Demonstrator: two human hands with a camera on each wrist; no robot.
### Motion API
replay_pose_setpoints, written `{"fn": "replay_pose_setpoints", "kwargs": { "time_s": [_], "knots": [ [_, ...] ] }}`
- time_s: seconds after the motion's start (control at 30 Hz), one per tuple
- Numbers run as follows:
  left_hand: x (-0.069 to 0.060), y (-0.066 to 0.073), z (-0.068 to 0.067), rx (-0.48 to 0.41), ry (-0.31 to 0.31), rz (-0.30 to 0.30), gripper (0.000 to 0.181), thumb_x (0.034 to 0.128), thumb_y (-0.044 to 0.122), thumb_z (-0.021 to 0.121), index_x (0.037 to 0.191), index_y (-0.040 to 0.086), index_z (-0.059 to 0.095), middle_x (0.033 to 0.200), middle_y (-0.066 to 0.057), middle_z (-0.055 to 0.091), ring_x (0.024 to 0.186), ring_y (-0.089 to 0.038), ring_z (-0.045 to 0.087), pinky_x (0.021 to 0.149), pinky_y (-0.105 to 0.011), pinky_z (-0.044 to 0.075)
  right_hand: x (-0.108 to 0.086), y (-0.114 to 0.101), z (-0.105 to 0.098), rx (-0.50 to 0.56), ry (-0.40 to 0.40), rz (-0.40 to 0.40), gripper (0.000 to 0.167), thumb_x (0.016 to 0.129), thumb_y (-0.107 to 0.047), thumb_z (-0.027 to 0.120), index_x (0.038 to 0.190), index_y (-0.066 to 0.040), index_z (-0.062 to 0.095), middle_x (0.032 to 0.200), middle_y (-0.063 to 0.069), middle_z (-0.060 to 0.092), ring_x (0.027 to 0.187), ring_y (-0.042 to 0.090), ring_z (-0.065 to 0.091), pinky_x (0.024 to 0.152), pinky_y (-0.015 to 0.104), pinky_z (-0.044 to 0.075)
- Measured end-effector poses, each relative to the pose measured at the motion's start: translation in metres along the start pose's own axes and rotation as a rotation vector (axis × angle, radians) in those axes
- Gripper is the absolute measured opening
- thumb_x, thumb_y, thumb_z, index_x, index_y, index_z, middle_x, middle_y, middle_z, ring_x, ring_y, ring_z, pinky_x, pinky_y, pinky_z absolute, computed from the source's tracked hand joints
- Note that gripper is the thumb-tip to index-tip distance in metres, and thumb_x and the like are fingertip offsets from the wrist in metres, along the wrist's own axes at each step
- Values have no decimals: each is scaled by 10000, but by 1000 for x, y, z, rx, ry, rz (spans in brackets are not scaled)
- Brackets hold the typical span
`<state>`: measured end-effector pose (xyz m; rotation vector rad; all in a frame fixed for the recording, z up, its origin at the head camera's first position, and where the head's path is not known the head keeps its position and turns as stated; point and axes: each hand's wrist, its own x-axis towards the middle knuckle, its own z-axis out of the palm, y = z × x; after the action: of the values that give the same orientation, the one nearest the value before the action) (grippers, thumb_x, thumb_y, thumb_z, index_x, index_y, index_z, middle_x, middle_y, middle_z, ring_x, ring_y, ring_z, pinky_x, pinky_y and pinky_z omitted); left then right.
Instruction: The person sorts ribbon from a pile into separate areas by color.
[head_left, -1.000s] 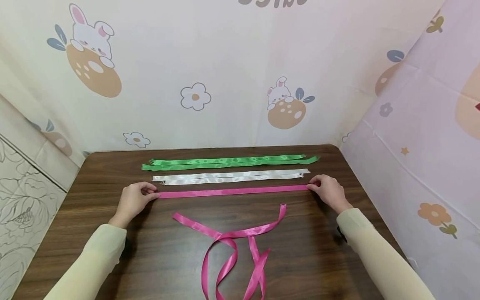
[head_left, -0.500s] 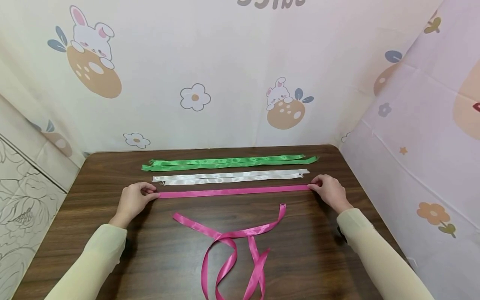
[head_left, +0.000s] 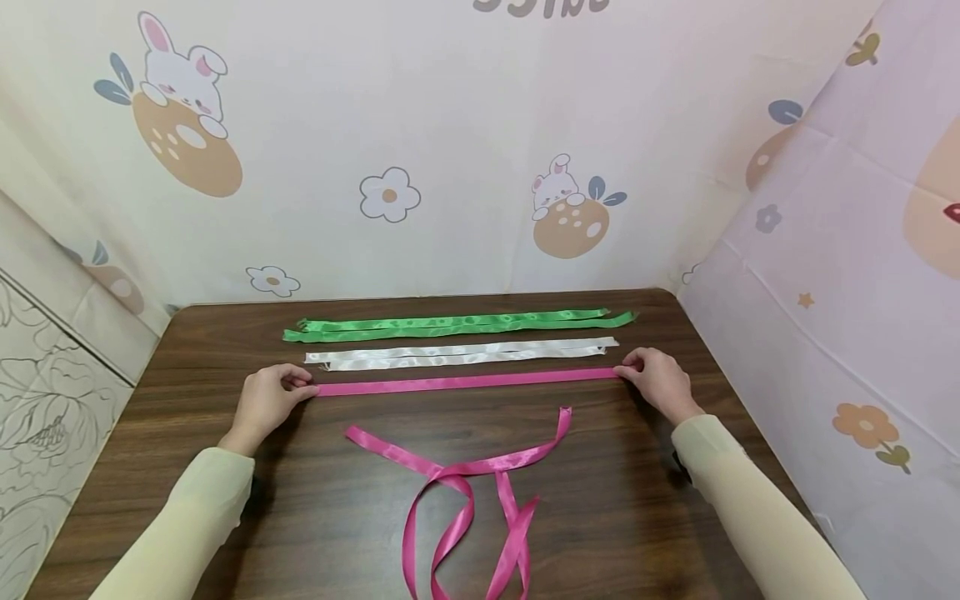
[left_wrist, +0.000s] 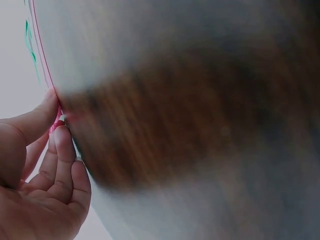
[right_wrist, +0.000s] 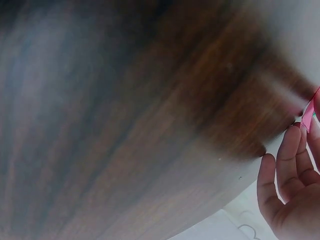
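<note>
A pink ribbon point(head_left: 465, 382) is stretched straight across the table, just in front of the white ribbons. Its left end is pinched between thumb and fingers of my left hand point(head_left: 268, 402). At the other end, my right hand point(head_left: 658, 383) pinches the same ribbon. In the left wrist view, the thumb and fingers of the left hand point(left_wrist: 47, 165) meet on a bit of pink. The right wrist view shows the ribbon's pink tip point(right_wrist: 308, 117) at the fingers of the right hand point(right_wrist: 295, 185).
Two white ribbon strips point(head_left: 465, 354) lie behind the pink one, with green ribbon strips point(head_left: 457, 326) farther back. Loose, looping pink ribbon point(head_left: 453, 475) lies nearer on the brown wooden table point(head_left: 315, 517). A patterned curtain point(head_left: 465, 100) hangs behind the table.
</note>
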<state>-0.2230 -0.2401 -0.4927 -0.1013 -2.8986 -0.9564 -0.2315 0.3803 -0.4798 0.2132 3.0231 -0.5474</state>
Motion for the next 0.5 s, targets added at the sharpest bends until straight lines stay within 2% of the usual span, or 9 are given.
{"fn": "replay_pose_setpoints", "kwargs": {
  "time_s": [0.3, 0.5],
  "knots": [
    [0, 0, -2, -3, -22, -19, 226, 857, 185, 847, 973, 11, 762, 890, -156, 773, 775, -222, 670, 697, -326, 494, 1, 0, 0, 5, 2, 0, 379, 974, -405, 700, 1113, -52, 699, 1097, 198, 706, 961, 351, 624, 795, 562, 471],
    [-1, 9, -17, 7, -21, 2, 281, 852, 204, 854, 1026, 8, 753, 911, -165, 764, 803, -254, 681, 702, -334, 492, -3, 4, -9, 10, -14, 7, 510, 987, -486, 658, 1216, -30, 651, 1094, 207, 688, 961, 348, 617, 801, 542, 488]
  ]
}}
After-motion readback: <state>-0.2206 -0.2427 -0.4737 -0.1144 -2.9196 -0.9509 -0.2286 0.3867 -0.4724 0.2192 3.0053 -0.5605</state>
